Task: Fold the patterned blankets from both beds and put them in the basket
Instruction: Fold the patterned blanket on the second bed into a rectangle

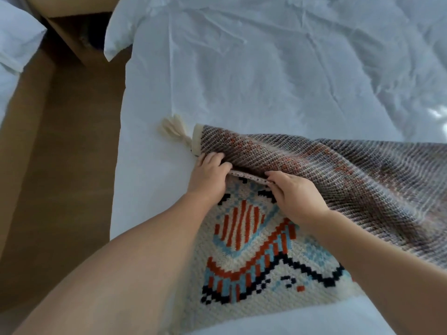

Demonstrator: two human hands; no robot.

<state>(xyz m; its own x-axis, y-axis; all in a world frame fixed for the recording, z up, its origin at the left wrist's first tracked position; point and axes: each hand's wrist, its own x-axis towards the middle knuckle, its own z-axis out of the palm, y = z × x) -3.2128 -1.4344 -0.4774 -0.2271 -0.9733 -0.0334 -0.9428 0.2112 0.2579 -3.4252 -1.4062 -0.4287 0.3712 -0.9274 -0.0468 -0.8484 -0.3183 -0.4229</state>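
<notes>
- Here, the patterned blanket (254,250) lies on the near part of the bed (266,68), close to its left side. The basket is not in view.
- One part of the blanket is turned over on top of the rest, so its back shows. I think a fold is being lined up.
- The left hand (209,174) grips the edge of the top layer near the corner, with its fingers curled on the cloth.
- The right hand (294,197) pinches the same edge just beside it. The hands are close together, likely to pull the edge straight and match the corners.
- The top layer is lifted a little off the bottom one, so the fold is not yet flat.
- The blanket looks thick, knitted and bumpy. The front is cream with blocky shapes in orange, light blue and black. The back has thin slanted stripes in brown, grey and orange.
- A cream tassel (173,130) sticks out from the corner and rests on the sheet.
- The sheet is white, thin and full of wrinkles.
- A brown floor (60,165) runs between this bed and a second bed (14,39) on the left.
</notes>
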